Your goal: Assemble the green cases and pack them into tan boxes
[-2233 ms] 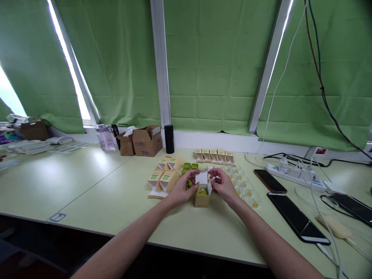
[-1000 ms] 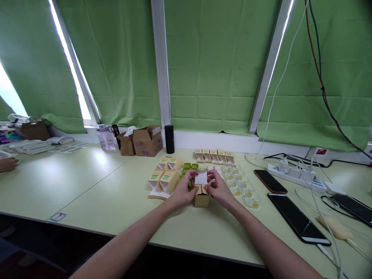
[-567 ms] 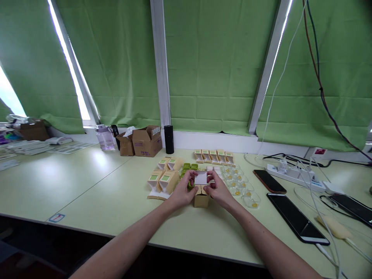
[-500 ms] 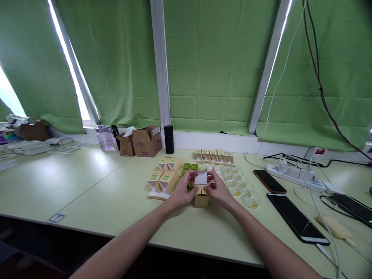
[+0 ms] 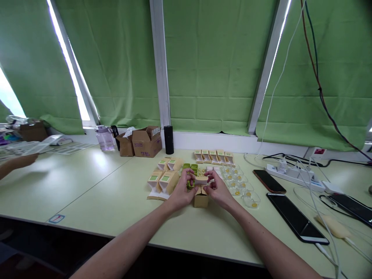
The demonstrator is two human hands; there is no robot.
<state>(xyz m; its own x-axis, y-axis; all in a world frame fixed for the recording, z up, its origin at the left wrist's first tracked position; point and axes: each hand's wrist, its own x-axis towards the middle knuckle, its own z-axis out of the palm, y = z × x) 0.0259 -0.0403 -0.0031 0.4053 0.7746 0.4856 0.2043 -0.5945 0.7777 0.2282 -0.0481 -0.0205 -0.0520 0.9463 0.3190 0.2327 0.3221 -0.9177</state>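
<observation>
A small kraft cardboard box stands on the table in front of me. Its lid flap is raised at the far side, with the edge bent over toward me. My left hand grips the box and flap from the left, fingers at the flap and thumb at the top opening. Mirroring it, my right hand holds the right side, closed in the same way. Just behind my hands are small green containers, partly hidden. To the right lie clear plastic cups with yellow pieces.
Folded cartons with green labels lie at my left; a row of similar ones is at the back. Phones, a power strip and cables occupy the right. Brown boxes stand behind. Another person's hand reaches in at far left.
The lid flap, upright and flat before, now has its edge bent toward me between my fingers. At far left another person's hand has come into view, near a lifted sheet.
</observation>
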